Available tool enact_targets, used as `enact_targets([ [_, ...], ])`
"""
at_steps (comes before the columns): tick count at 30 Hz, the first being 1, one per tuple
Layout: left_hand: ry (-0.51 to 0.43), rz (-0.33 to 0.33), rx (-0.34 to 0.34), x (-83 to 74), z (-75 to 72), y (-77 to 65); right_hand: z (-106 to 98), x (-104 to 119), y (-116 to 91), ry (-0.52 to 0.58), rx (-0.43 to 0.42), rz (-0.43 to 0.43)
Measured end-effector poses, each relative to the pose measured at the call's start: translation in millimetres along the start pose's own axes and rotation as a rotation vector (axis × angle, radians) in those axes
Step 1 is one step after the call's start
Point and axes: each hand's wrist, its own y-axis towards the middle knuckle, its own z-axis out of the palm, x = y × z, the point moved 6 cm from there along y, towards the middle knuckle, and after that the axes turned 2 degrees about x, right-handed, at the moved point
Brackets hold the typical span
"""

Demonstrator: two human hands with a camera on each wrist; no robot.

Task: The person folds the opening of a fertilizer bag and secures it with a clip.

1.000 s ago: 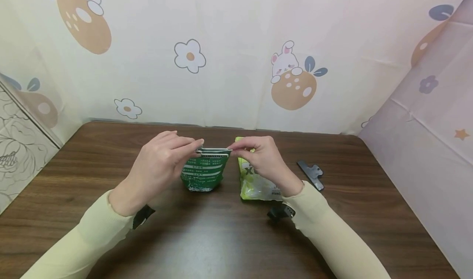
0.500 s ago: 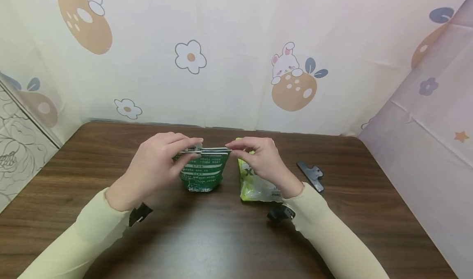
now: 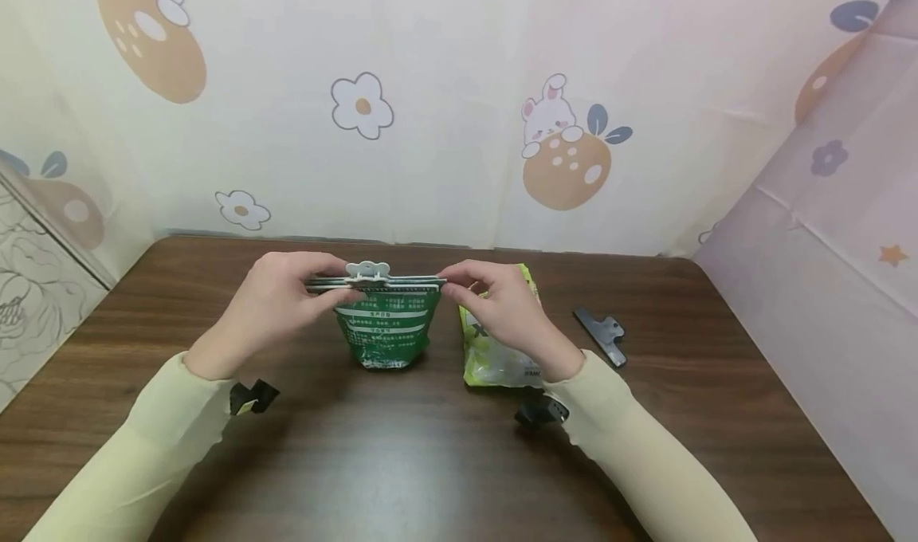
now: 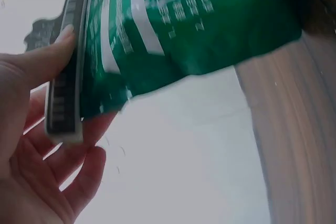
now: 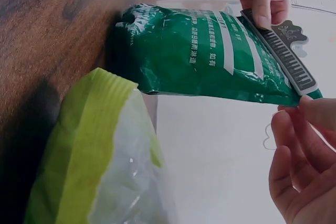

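A green printed bag (image 3: 387, 335) stands on the table with its top edge drawn flat. Across that edge lies a long bag clip (image 3: 368, 272), with a scalloped grip tab and a ribbed bar (image 5: 286, 59). My left hand (image 3: 276, 295) holds the clip at its left end, thumb on the near side, as the left wrist view shows close up. With thumb and fingertips, my right hand (image 3: 502, 303) pinches the top right corner of the green bag, right at the clip's other end. Part of the bag's corner is hidden behind those fingertips.
A yellow-green and clear bag (image 3: 495, 359) lies on the table, partly under my right hand. Farther right rests a second, grey bag clip (image 3: 602, 336). A patterned curtain (image 3: 445, 183) hangs behind the wooden table (image 3: 703, 414).
My left hand has shifted left along the clip, which has come into view with its scalloped tab near the bag's middle. My right hand stays at the right corner.
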Motion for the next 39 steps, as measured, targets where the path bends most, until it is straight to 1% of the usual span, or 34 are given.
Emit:
enact_targets([
  [4, -0.055, -0.073, 0.044, 14.7, -1.9, -3.1, 5, -1, 1, 0.006, 0.027, 0.058],
  [6, -0.07, -0.094, 0.059, 19.8, -2.7, -4.5, 8, -2, 0, 0.011, 0.047, 0.09],
  [10, -0.061, -0.137, 0.082, 29.0, -3.2, -6.7, 15, -6, -1, 0.019, 0.087, 0.139],
  [13, -0.052, -0.167, 0.105, 34.8, -1.9, -6.6, 16, -8, -3, 0.012, 0.097, 0.155],
  [17, -0.059, -0.202, 0.144, 39.5, 1.4, -4.8, 15, -8, -4, 0.008, 0.111, 0.166],
  [21, -0.053, -0.246, 0.171, 42.8, 4.8, -4.0, 18, -11, -3, 0.013, 0.154, 0.202],
  [23, -0.058, -0.276, 0.184, 44.8, 6.4, -4.4, 20, -12, -3, -0.004, 0.176, 0.223],
  [28, -0.124, -0.36, 0.224, 49.7, 10.1, -6.2, 23, -14, -2, -0.041, 0.204, 0.239],
  [32, -0.185, -0.428, 0.244, 54.2, 12.7, -7.4, 24, -15, -2, -0.024, 0.201, 0.247],
  [36, -0.211, -0.465, 0.244, 58.5, 13.9, -7.9, 24, -16, -2, -0.003, 0.198, 0.269],
  [39, -0.222, -0.487, 0.258, 61.5, 15.6, -8.6, 25, -17, -3, 0.041, 0.212, 0.296],
])
